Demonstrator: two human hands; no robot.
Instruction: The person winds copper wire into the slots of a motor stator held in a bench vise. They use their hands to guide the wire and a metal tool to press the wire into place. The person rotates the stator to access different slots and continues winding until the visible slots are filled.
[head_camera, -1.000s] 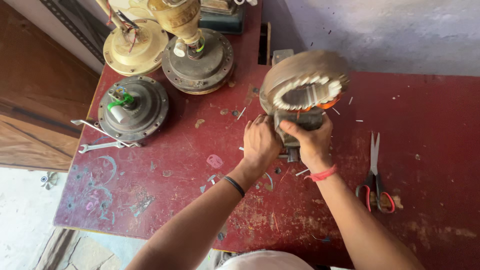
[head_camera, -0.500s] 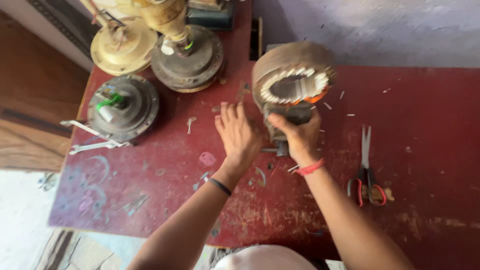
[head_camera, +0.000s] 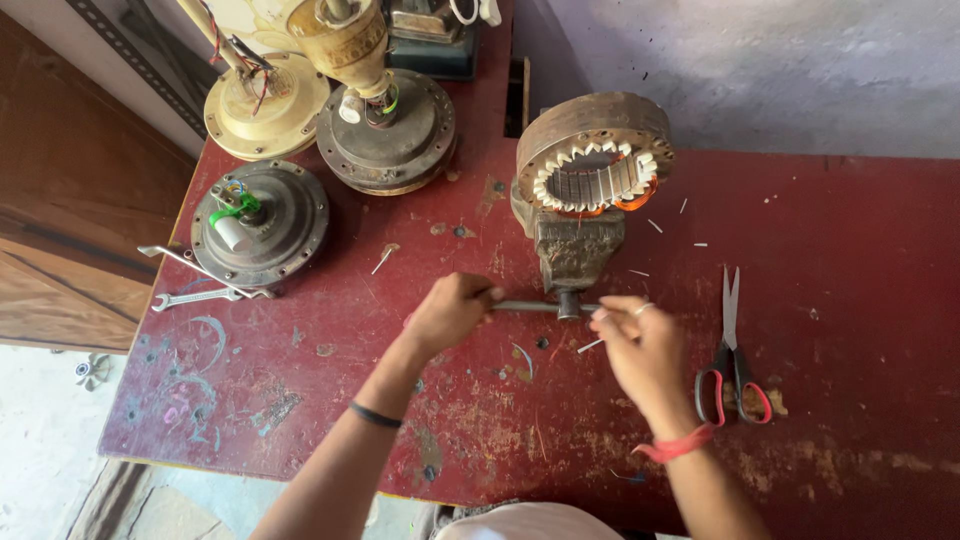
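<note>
Vise handle bar (head_camera: 535, 307) lies sideways across the red table (head_camera: 850, 300), with the left hand (head_camera: 452, 312) wrapped around one end and the right hand's (head_camera: 640, 345) pinched fingers (head_camera: 610, 305) at the other.

Rusty rough metal vise (head_camera: 572, 245), dull steel handle bar (head_camera: 535, 307), worn matt red-painted table (head_camera: 850, 250), scratched bare.

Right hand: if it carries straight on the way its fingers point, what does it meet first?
The right hand points up-left toward the thin steel vise handle bar; its fingertips look almost on the bar's near end, just before the rusty grey bench vise. Depth is uncertain.
</note>
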